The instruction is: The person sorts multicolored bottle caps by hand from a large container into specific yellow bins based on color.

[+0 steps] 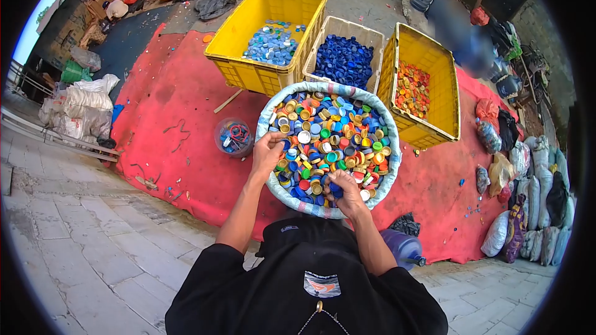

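Mixed caps (pixel 326 147) fill round basket (pixel 395 149); right hand (pixel 349 195) pinching blue caps (pixel 336 188) near near rim, left hand (pixel 267 152) curled at left rim, grip unclear. Three crates (pixel 248 74) crowd far rim. Red sheet (pixel 180 111), grey paving (pixel 93 236).

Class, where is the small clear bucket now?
In the head view, the clear bucket stands on the red mat, just left of the round tub of bottle caps.

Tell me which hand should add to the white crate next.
Probably the right hand: it seems to hold dark blue caps, like those in the white crate; the left hand is by the basket's left edge.
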